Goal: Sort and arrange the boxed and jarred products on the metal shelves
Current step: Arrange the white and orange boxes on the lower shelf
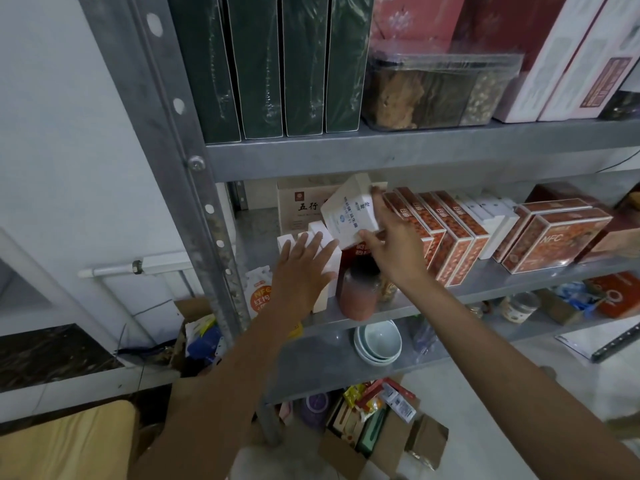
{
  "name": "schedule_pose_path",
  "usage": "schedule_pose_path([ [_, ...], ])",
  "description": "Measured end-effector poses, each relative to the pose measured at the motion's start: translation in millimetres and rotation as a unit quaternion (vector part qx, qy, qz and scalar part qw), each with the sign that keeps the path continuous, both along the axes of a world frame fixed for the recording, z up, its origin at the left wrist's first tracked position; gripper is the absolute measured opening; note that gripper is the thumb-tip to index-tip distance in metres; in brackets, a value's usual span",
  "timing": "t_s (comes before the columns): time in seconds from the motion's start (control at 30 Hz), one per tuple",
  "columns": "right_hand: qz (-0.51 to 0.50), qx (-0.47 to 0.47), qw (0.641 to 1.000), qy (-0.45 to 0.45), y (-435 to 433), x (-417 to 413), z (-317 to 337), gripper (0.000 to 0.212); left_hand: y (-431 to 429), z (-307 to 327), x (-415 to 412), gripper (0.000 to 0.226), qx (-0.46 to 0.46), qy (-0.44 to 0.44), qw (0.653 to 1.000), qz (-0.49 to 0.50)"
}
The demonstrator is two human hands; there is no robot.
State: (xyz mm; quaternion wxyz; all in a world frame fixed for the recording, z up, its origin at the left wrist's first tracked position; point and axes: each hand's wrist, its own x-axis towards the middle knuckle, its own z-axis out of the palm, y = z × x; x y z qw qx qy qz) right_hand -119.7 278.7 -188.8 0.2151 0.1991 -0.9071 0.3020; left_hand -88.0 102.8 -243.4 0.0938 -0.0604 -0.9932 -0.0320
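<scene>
My right hand [393, 242] grips a small white box with blue print [349, 211], tilted, above the middle metal shelf [485, 289]. My left hand [303, 268] is flat with fingers spread against upright white boxes [329, 258] at that shelf's left end. A jar with a reddish lid [356, 294] stands at the shelf's front edge under my right wrist. Red patterned boxes [446, 233] stand in a row to the right, with larger red NFC boxes [550, 239] beyond. A beige carton [304, 206] sits behind the white box.
The top shelf carries dark green boxes [263, 67], a clear tub of dried goods [436, 91] and pink boxes [568, 60]. The lower shelf has stacked pale bowls [377, 342] and a jar [519, 306]. An open carton of packets [374, 420] lies on the floor. A steel upright [194, 168] stands left.
</scene>
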Motion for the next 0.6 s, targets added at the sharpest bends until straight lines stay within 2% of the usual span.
schedule_pose_path([
  [0.33,0.032,0.083,0.990,-0.106,-26,-22,-16,0.070,-3,2,0,0.058,-0.001,0.002,1.000,-0.005],
  [0.47,0.029,0.152,0.983,-0.099,-26,-29,-22,0.062,-5,-1,-3,0.058,0.006,0.005,1.000,-0.005],
  [0.6,0.014,0.241,0.966,-0.095,-26,-30,-33,0.058,-5,-4,-5,0.067,0.017,0.015,1.000,0.003],
])
